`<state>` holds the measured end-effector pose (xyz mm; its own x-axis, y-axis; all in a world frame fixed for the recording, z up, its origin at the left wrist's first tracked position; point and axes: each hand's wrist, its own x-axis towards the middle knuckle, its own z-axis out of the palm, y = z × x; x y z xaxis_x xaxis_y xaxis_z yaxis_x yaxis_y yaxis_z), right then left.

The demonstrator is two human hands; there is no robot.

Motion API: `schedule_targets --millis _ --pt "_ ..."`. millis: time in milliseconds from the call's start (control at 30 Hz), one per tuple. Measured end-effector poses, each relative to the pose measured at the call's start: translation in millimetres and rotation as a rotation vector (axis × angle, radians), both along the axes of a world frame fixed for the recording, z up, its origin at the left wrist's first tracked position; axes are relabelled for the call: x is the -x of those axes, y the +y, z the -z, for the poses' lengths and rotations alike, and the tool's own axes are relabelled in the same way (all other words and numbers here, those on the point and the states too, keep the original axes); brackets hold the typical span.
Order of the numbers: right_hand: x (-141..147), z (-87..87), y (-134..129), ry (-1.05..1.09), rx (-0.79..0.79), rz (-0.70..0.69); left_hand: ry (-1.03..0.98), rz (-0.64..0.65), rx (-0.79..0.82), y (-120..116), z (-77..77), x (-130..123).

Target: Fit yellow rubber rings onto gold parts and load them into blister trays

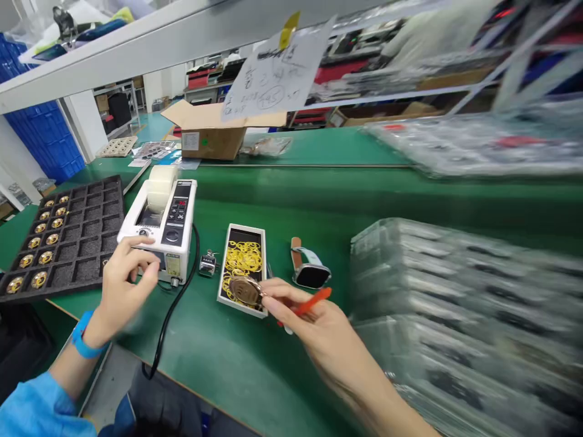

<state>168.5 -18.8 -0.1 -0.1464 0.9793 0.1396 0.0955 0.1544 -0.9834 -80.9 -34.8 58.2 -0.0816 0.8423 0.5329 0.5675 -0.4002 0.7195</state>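
My right hand (pixel 319 318) pinches a round, shiny gold-brown watch part (pixel 246 291) between thumb and fingertips. It hangs over the near end of a white box (pixel 243 311) of yellow rings (pixel 243 258). An orange tool handle (pixel 314 301) pokes out between the fingers of the same hand. In front of the white tape dispenser (pixel 177 212), my left hand (pixel 130 282) has bent fingers, with a gap between index finger and thumb and nothing visible held. Its index finger overlaps the dispenser's front edge.
A black foam tray (pixel 93 247) with gold round parts lies left. A small metal counter (pixel 208 264), a black cable (pixel 169 318) and a smartwatch (pixel 312 274) lie on the green table (pixel 218 364). Stacked clear trays (pixel 450 315) stand right. A shelf beam (pixel 136 51) crosses above.
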Motion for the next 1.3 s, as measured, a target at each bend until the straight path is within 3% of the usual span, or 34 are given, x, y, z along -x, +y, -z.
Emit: schedule_targets --millis 67,133,200,267,367,433,533,633,1067,1300 --pt "-1.0 -2.2 0.0 0.110 0.145 -0.045 0.306 0.041 -0.006 4.7 -13.4 -5.1" --pt "-1.1 -4.7 -1.4 0.195 0.252 -0.081 0.398 0.065 0.004 9.4 -23.2 -12.4" --pt "-0.8 -6.4 -2.3 0.277 0.309 -0.108 0.340 0.129 -0.003 12.4 -28.6 -23.2" --pt "-0.6 -6.8 -1.8 0.346 0.333 -0.127 0.227 0.289 0.047 14.0 -28.1 -37.3" --pt "-0.8 -5.5 0.6 0.410 0.335 -0.149 0.088 0.525 0.213 17.2 -14.7 -58.5" --pt "-0.9 -4.4 1.6 0.428 0.325 -0.166 0.031 0.585 0.307 21.0 -0.6 -67.7" --pt "-0.9 -3.0 1.4 0.430 0.320 -0.173 -0.001 0.589 0.383 26.8 17.8 -71.2" --pt "-1.1 -1.9 0.6 0.411 0.337 -0.166 -0.003 0.591 0.433 30.4 26.4 -68.3" --pt "-1.7 -2.9 -0.2 0.344 0.335 -0.146 -0.016 0.617 0.454 33.2 31.6 -67.4" --pt "-1.0 -1.6 -1.0 0.284 0.308 -0.121 0.053 0.566 0.412 32.4 33.3 -70.2"
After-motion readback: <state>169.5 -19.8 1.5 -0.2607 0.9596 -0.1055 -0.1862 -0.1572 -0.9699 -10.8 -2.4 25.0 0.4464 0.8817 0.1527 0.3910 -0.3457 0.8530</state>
